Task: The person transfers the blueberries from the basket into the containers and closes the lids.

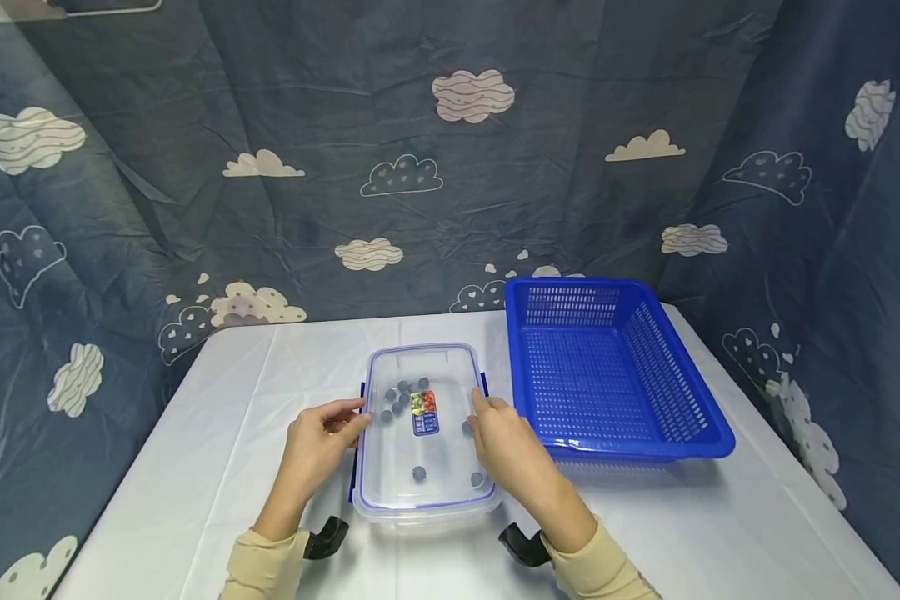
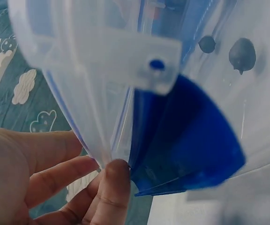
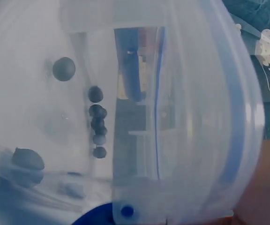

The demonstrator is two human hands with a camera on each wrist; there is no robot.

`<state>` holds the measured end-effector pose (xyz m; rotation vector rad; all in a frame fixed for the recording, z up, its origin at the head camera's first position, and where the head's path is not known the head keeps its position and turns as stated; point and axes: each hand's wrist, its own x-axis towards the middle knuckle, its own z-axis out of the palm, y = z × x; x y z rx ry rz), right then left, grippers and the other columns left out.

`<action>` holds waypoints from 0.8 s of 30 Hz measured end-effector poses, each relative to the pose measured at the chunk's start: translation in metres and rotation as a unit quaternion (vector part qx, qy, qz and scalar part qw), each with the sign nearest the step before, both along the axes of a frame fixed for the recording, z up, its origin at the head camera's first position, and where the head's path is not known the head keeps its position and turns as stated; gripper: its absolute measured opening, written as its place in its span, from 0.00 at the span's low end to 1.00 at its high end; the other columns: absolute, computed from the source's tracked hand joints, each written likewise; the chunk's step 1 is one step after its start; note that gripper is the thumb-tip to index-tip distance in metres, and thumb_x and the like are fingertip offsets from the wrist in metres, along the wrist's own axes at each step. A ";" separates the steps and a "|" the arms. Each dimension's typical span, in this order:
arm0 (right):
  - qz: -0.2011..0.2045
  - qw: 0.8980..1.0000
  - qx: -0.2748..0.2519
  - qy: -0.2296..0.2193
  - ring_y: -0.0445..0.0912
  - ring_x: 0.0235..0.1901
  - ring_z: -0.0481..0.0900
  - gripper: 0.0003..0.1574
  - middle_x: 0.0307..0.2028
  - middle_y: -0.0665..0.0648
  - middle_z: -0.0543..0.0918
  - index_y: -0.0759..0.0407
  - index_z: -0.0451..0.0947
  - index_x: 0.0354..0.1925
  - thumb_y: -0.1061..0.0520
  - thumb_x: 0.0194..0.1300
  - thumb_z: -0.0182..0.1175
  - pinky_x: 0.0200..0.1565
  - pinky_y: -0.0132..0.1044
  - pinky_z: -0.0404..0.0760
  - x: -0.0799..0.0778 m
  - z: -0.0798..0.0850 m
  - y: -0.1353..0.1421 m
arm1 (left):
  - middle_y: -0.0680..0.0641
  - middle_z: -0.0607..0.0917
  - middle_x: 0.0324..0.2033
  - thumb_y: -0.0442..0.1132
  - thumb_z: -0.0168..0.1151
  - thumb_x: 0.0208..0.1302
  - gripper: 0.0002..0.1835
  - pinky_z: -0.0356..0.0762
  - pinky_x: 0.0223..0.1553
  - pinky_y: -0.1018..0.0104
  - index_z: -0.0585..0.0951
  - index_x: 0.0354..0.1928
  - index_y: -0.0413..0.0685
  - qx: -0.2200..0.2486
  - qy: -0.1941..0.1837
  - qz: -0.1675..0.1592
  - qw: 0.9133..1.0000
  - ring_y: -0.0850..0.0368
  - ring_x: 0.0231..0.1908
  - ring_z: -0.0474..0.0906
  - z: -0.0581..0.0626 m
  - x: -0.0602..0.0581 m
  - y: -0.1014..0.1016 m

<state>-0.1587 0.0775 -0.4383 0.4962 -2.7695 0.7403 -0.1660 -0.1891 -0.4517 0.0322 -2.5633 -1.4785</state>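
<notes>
A clear plastic food container (image 1: 450, 496) stands on the table, its lid (image 1: 390, 458) with a blue seal lying over it. Several dark round berries (image 2: 242, 55), like blueberries, show through the plastic. At the left side my left hand (image 1: 318, 442) pinches the lid's edge between thumb and fingers. Beside those fingertips a blue side latch (image 2: 191, 145) sticks outward. My right hand (image 1: 510, 446) grips the right side, with one finger pointing forward along the edge. Its fingertips are mostly hidden in the right wrist view, where part of a blue latch (image 3: 95, 216) shows.
A large blue perforated basket (image 1: 645, 454) stands right of the container, close to my right hand. White cloth covers the table (image 1: 217, 450). Dark cloud-print curtains (image 1: 540, 200) hang behind and at both sides. A small printed label (image 1: 424, 421) is on the lid.
</notes>
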 end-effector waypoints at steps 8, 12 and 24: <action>0.027 0.994 -0.078 -0.078 0.75 0.67 0.77 0.39 0.71 0.81 0.71 0.69 0.65 0.79 0.51 0.81 0.61 0.65 0.70 0.79 0.013 -0.006 0.002 | 0.42 0.92 0.45 0.36 0.72 0.71 0.17 0.84 0.42 0.73 0.89 0.60 0.43 -0.040 -0.001 -0.001 0.999 0.54 0.43 0.89 -0.002 -0.003 -0.005; 0.022 0.983 -0.144 -0.107 0.73 0.76 0.66 0.41 0.78 0.75 0.64 0.59 0.61 0.83 0.44 0.83 0.57 0.72 0.76 0.67 0.018 -0.020 0.008 | 0.41 0.90 0.49 0.36 0.70 0.72 0.20 0.87 0.53 0.66 0.87 0.64 0.43 -0.031 -0.007 -0.014 0.999 0.47 0.53 0.87 -0.004 -0.001 -0.004; 0.009 0.939 -0.306 -0.157 0.71 0.82 0.52 0.44 0.83 0.72 0.56 0.59 0.52 0.86 0.43 0.84 0.52 0.79 0.73 0.53 0.023 -0.052 0.014 | 0.36 0.78 0.70 0.49 0.68 0.76 0.32 0.76 0.72 0.40 0.75 0.78 0.54 0.021 -0.044 -0.041 0.998 0.37 0.72 0.74 -0.027 0.020 -0.013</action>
